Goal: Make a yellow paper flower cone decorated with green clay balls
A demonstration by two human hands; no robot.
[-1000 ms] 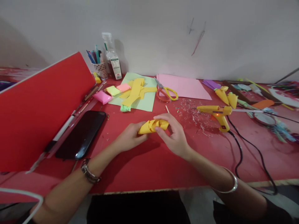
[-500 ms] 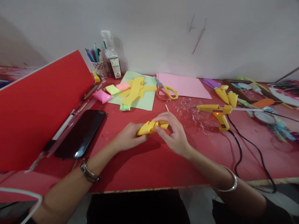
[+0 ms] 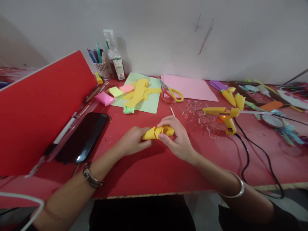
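Both my hands hold a rolled piece of yellow paper (image 3: 157, 132) just above the red table (image 3: 149, 170). My left hand (image 3: 131, 141) pinches its pointed left end, fingers closed around it. My right hand (image 3: 176, 138) wraps the curled right end, thumb underneath and fingers over the top. The paper is coiled into a loose cone-like roll lying sideways between the two hands.
A black phone (image 3: 83, 137) lies left, beside a tilted red board (image 3: 40, 112) and pens. Yellow paper strips (image 3: 138, 93) on a green sheet, scissors (image 3: 170, 94), pink paper (image 3: 187, 88), a yellow glue gun (image 3: 222, 117) with black cord (image 3: 250, 154), yellow cones (image 3: 233, 99) and a pen cup (image 3: 103, 69) stand behind.
My right hand's fingers have turned the curled end of the yellow paper a little, tightening the roll. The hands stay in the same place.
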